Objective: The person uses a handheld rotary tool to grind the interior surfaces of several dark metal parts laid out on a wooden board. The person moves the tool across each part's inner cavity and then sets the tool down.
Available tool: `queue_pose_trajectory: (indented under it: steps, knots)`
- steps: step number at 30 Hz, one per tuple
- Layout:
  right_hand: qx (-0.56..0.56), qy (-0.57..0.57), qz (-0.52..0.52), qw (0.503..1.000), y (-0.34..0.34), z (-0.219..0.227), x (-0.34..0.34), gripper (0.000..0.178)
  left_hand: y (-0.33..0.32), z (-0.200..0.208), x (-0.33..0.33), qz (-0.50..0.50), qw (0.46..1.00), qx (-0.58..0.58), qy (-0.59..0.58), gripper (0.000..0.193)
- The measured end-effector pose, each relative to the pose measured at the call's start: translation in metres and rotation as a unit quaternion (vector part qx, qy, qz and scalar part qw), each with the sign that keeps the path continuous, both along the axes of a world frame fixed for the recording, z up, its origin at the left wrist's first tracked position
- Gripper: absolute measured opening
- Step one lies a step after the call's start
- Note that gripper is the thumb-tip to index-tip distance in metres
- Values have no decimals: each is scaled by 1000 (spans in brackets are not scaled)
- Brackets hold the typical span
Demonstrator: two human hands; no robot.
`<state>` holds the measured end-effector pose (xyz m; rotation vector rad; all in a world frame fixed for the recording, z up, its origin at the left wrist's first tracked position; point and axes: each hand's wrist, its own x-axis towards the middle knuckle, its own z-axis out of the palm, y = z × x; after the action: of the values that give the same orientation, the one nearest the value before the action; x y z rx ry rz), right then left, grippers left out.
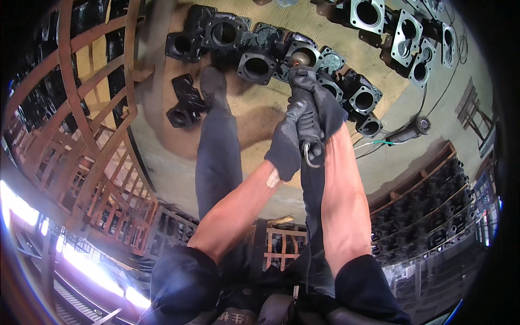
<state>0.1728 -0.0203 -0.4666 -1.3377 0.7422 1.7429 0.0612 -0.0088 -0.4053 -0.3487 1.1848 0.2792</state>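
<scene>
My left hand (289, 132), in a dark work glove, wraps round the body of a black hand-held power grinder (302, 79). My gloved right hand (329, 108) closes on the same grinder from the other side. A rounded, brownish head at its far end sits at the bore of a black metal casting (292, 42); whether it touches the wall, I cannot tell. From the near end of the grinder curves a short grey hook or hose (309, 156). Close by stand several similar flanged castings, among them a round-bored one (257, 68) to the left and another (364, 100) to the right.
More castings with bare metal faces (402, 40) stand at the far right. A dark cylindrical tool (414, 131) with a cable lies on the floor. Brown metal racks (97, 81) rise on the left. My shoe (214, 86) is beside a lone casting (185, 103).
</scene>
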Motion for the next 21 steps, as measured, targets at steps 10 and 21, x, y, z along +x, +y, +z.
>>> queue_pose_trajectory:
  steps: [10, 21]
  knots:
    - [-22, -16, 89, 996, 8, 76, -53, 31, -17, 69, -54, 65, 996, -5, 54, 32]
    - [2, -8, 105, 994, 24, 43, -96, 44, 12, 42, -98, 35, 998, -2, 51, 31]
